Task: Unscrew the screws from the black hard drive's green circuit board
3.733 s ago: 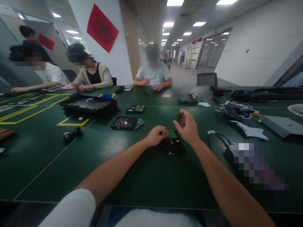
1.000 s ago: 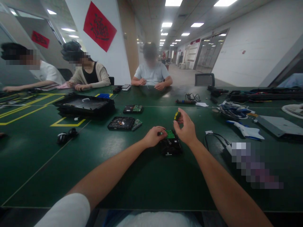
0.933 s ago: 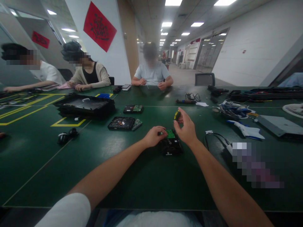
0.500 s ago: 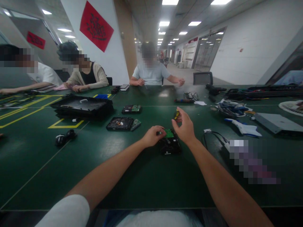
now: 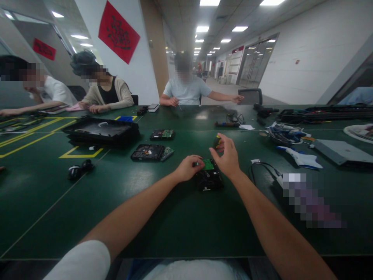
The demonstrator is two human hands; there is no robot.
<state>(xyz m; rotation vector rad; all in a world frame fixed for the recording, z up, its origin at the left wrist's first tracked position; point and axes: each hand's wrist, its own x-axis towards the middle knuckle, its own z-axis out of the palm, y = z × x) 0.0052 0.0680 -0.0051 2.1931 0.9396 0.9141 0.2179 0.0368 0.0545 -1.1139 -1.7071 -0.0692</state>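
A black hard drive [image 5: 210, 179] with a green circuit board [image 5: 208, 165] on its upper side lies on the table in front of me. My left hand [image 5: 190, 168] is at the drive's left side, its fingers bent and pressed together against the far left part, by the board. Just right of and above the drive, my right hand [image 5: 227, 155] has curled fingers round a small yellow-and-black screwdriver [image 5: 218, 140]. Most of its handle is hidden behind the fingers, and its shaft cannot be made out.
Left of the drive lie an opened hard drive [image 5: 148, 152], a loose circuit board [image 5: 167, 153] and another drive [image 5: 162, 134]. Black trays [image 5: 101, 130] are stacked farther left. A blue-white glove [image 5: 301, 157] and a grey metal box [image 5: 344, 151] are at right. Several people sit opposite.
My right hand has turned slightly, so less of the screwdriver's handle shows. My left hand and the drive stay put. The person opposite has stretched an arm farther right.
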